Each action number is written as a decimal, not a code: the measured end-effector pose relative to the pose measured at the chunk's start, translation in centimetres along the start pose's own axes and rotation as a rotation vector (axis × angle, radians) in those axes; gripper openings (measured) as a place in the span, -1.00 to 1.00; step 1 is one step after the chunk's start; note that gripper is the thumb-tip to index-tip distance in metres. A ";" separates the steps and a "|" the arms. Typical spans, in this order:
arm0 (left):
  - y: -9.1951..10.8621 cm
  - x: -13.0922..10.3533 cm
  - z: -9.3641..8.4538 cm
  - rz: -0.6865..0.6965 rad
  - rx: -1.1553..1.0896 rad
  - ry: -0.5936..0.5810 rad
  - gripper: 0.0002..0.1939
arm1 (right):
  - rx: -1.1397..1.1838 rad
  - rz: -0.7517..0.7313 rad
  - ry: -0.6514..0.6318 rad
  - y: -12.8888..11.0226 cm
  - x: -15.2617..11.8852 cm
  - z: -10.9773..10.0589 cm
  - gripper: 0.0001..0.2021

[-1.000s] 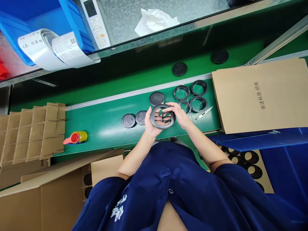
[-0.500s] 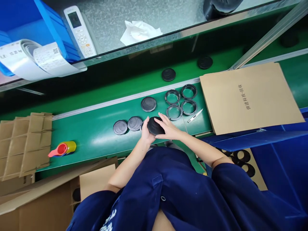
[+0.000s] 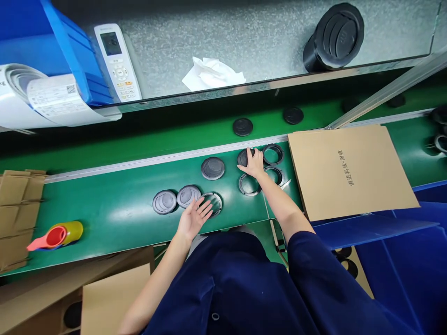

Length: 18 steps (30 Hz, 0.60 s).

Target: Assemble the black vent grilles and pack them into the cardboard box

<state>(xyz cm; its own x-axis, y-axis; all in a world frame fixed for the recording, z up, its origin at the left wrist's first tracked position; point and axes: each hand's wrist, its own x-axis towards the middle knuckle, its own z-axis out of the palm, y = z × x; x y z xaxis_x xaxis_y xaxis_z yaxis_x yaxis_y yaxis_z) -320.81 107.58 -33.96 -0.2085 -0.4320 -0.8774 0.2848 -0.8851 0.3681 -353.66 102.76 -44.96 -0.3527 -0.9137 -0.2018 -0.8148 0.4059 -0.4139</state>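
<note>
My right hand (image 3: 254,164) grips a round black air vent (image 3: 242,158) from above, thumb and fingers at its edge. The vent is where a black ring lay in the earlier view; whether that ring is under it is hidden. Beside and below this hand lie more black rings, one at the back (image 3: 273,154), one in front (image 3: 249,185) and one partly behind my wrist. My left hand (image 3: 194,218) is open, palm up, with nothing in it. Its fingers overlap the view of another ring (image 3: 217,204). Left of that ring are two grey-looking round vents (image 3: 165,202), and another vent (image 3: 213,168) lies behind.
A knife (image 3: 286,184) lies by the rings, next to a cardboard sheet (image 3: 349,174). A yellow-and-red tape roll (image 3: 71,232) and cardboard dividers (image 3: 16,209) are at left. Two black discs (image 3: 243,126) lie beyond the rail. The shelf (image 3: 265,46) above holds a remote (image 3: 118,65).
My hands have parted. The right one has carried the black vent away to the rings at the back right; the left has let go and opened. The view has shifted.
</note>
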 end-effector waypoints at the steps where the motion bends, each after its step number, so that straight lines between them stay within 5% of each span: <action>1: 0.3 0.0 -0.8 0.000 -0.008 0.024 -0.53 | -0.016 -0.004 -0.003 -0.5 0.2 0.2 0.09; 7: 3.2 0.2 -3.6 0.011 -0.022 0.128 -0.59 | -0.034 -0.108 0.190 -4.0 1.7 -0.3 -0.19; 13: 6.1 0.7 -4.4 0.065 -0.087 0.189 -0.55 | 0.031 -0.046 0.036 -4.4 4.0 1.1 -0.28; 15: 6.5 1.0 -4.7 0.067 -0.086 0.207 -0.56 | 0.224 0.104 0.144 -3.7 7.1 0.0 -0.31; 18: 6.6 1.7 -4.8 0.050 -0.071 0.237 -0.60 | 0.752 0.538 0.294 -2.6 13.2 -2.8 -0.51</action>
<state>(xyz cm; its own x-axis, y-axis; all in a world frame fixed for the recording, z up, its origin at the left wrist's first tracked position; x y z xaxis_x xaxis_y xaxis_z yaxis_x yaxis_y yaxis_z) -314.78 101.78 -34.49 0.0303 -0.4153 -0.9092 0.3562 -0.8454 0.3980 -357.49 89.62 -44.04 -0.7764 -0.5293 -0.3421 -0.0398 0.5829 -0.8116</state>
